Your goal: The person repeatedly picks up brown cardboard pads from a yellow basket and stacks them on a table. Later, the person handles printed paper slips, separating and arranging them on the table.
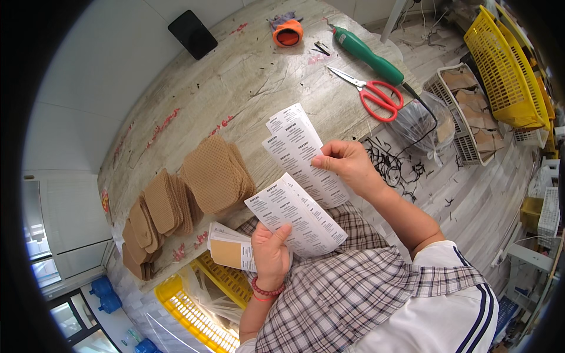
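- Surface [253, 94]: wood-grained, with red marks and scattered dark clippings; the label sheets are above its near edge, in front of the person's lap.
- Yellow basket [500, 70]: at far right, tilted, beside the white crate; I cannot see into it.
- White crate [468, 143]: on the floor, holding piled brown pieces [471, 103].
- Yellow bin [176, 303]: below the surface's near edge, with translucent plastic inside.
- Clear bag [421, 120]: crumpled beside the white crate, contents unclear.
- Brown textured pieces [215, 176]: several leaning stacks along the surface's left side; the nearest almost meets the left-hand sheets.
- Green tool [368, 56]: lying at the far right, its dark cord running off the edge.
- Label sheets: white, narrow, with repeated dark print; the left bundle [297, 215] is clamped under the thumb of the left grip [271, 250], while the right bundle [306, 159], staggered on top, is pinched by thumb and forefinger of the right grip [332, 160].
- Red-handled scissors [376, 97]: beyond the right grip, blades slightly apart.
- Orange ring-shaped object [288, 26]: at the far edge.
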A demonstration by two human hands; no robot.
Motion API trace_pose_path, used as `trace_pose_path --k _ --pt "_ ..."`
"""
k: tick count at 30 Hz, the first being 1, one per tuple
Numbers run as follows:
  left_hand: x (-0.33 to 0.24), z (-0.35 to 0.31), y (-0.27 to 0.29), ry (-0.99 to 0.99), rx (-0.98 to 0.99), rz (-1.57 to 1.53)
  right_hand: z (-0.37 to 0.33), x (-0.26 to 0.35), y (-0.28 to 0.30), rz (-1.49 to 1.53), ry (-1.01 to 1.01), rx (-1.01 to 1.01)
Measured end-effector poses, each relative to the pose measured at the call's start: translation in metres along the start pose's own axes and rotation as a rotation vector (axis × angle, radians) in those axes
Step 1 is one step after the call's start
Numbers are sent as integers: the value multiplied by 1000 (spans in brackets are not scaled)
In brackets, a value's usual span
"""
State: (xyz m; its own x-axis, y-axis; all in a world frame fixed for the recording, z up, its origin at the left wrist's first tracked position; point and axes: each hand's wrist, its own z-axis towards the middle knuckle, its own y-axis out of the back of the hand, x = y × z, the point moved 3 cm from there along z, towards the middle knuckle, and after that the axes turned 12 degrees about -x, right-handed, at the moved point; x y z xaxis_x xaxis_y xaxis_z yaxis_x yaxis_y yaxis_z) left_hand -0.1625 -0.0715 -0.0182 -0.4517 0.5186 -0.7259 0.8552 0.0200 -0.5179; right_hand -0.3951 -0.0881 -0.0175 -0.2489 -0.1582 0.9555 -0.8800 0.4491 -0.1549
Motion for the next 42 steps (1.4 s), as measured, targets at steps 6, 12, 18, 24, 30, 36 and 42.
trace_pose_path --k 6,12,18,24,30,36,42 --pt "0 0 0 -18 3 8 3 1 -2 -7 3 -18" --pt "-2 0 -4 -23 -1 9 20 4 -7 47 27 -38" --pt "-2 1 -3 14 -20 -9 17 21 -8 -741 855 -451" --pt "-2 3 -2 27 -7 -55 -22 3 -10 15 -181 193" --pt "-1 4 -4 66 -5 -84 -26 -2 -9 66 -339 242" --pt "0 3 -6 58 -6 -89 -27 -5 -11 105 -299 179" --pt "0 2 -3 47 -14 -92 -26 -13 -11 144 -258 141"
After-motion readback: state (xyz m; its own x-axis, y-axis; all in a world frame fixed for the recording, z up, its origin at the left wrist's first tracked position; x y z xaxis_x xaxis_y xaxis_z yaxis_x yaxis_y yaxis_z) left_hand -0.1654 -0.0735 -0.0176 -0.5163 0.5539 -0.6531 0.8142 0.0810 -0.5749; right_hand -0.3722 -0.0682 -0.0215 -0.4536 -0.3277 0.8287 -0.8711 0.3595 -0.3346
